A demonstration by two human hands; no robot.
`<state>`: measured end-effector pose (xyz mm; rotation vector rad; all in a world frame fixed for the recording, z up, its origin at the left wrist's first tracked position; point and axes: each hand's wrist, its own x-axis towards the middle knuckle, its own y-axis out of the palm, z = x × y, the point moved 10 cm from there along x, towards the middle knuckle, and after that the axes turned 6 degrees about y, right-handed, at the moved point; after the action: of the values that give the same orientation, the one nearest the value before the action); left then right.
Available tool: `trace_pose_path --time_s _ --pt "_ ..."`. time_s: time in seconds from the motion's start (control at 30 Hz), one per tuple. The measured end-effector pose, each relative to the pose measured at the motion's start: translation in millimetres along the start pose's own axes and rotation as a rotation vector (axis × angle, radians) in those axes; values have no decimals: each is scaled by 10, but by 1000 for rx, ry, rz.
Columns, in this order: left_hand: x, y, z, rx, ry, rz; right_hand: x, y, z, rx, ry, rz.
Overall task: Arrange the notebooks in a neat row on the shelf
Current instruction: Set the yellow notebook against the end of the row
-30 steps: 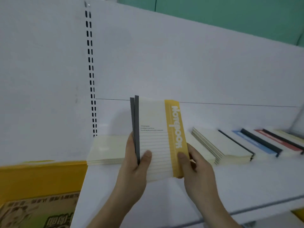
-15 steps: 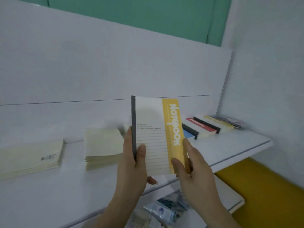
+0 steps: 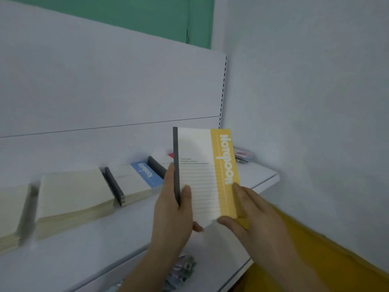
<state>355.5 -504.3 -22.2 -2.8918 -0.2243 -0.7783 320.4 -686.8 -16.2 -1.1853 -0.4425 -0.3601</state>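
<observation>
I hold a yellow-striped notebook upright in front of the white shelf. My left hand grips its dark spine edge, thumb on the cover. My right hand pinches its lower right corner. Stacks of notebooks lie flat on the shelf: cream stacks at the left, a blue-striped stack behind my left hand, and a red-striped one mostly hidden behind the held notebook.
The shelf ends at the right by a white wall. Small packets lie at the shelf's far right end. A lower shelf carries small packaged items. A yellow surface lies below right.
My view has swung to the right along the shelf, and the stacks now sit further left. Both hands keep the same hold on the yellow notebook, which has moved right with me.
</observation>
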Motion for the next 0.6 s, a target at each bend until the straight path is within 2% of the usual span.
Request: trace_pose_path --time_s 0.13,0.23,0.3,0.43,0.6 --pt "467 567 210 70 56 61 398 94 -550 -100 0 -161" --pt "831 910 376 295 124 115 774 188 -847 -168 -42 -218" --pt "1054 1138 451 493 162 201 1057 276 -1021 -190 -96 -212" --pt "1389 1547 651 720 178 401 1583 495 -1326 -155 -179 -166" --pt "1758 1713 938 1064 139 449 2189 885 -1541 -53 -342 -120"
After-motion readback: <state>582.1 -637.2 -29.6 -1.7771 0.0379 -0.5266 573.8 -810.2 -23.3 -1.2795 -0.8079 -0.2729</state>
